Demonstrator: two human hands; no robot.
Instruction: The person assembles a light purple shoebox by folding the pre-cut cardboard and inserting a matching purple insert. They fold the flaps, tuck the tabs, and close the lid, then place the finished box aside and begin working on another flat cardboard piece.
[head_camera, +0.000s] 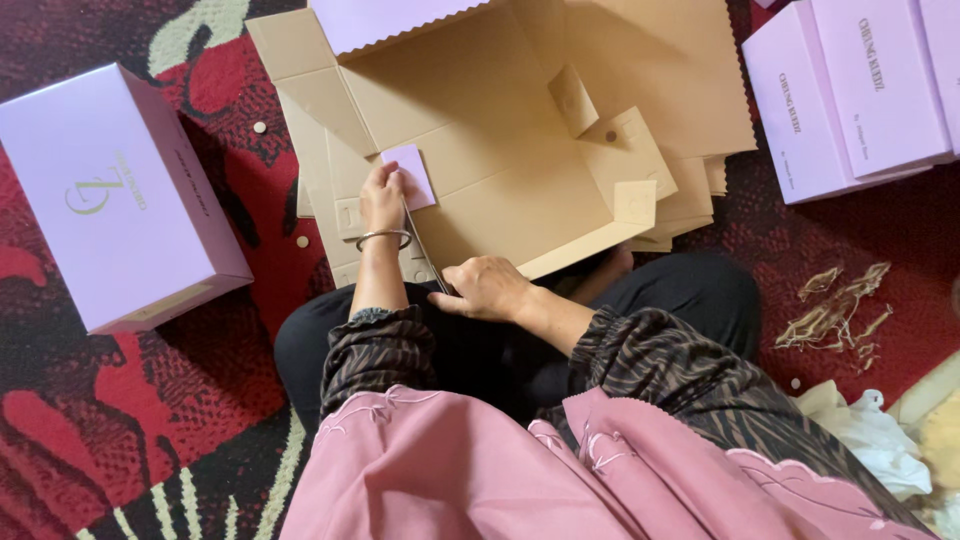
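A flat, unfolded cardboard box blank (500, 150), tan inside with a lilac outer face, lies on my lap and the carpet. My left hand (381, 198), with a metal bangle on its wrist, presses a small lilac flap (411, 172) of the blank down. My right hand (487, 288) rests at the blank's near edge and grips the near end of a thin, straight metal tool (422, 250). The tool reaches up toward my left hand. Several more tan blanks are stacked under this one.
A finished lilac box (115, 200) stands on the red patterned carpet at left. More lilac boxes (850, 90) sit at top right. A tangle of tan string scraps (835, 315) and white plastic (870, 430) lie at right. Small round cardboard bits (260, 127) dot the carpet.
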